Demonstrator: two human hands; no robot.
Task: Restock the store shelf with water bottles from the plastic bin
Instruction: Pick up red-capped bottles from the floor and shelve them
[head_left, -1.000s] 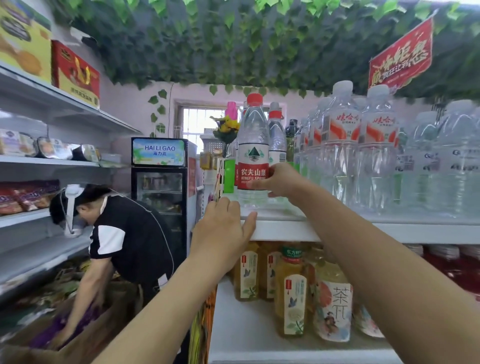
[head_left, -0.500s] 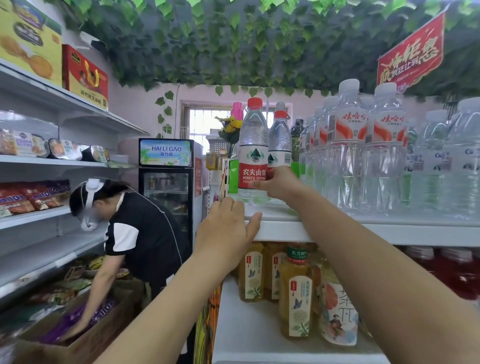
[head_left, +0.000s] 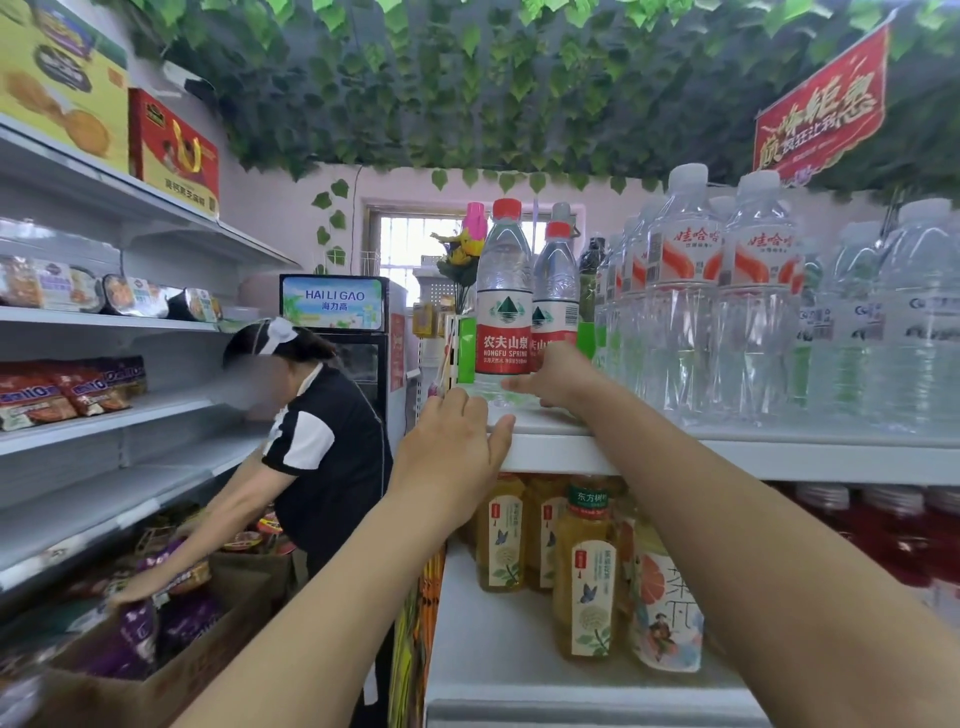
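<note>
1. Head view, the shelf. The top shelf (head_left: 727, 457) carries rows of clear water bottles; two red-capped ones stand at its left end, the front bottle (head_left: 503, 301) and the second bottle (head_left: 555, 296) just behind and to its right, both upright.
2. Head view, your right hand (head_left: 558, 376). It reaches over the shelf edge and rests against the lower part of the two red-capped bottles, thumb pointing left across the base of the front one. Whether the fingers wrap the second bottle or only press on it cannot be told; they are hidden behind the hand.
3. Head view, your left hand (head_left: 452, 452). It holds nothing: fingers curl over the shelf's front corner, thumb lying along the edge, as if to steady you.
4. Head view, surroundings. Tea bottles (head_left: 584, 571) fill the shelf below. Another person (head_left: 322, 452) bends over a cardboard box (head_left: 171, 670) at the left. The plastic bin is out of view.
5. Step in hand, as judged: seating and squaring a bottle in its row. The next move calls for letting go without tipping either bottle, then going back to the bin for more.
</note>
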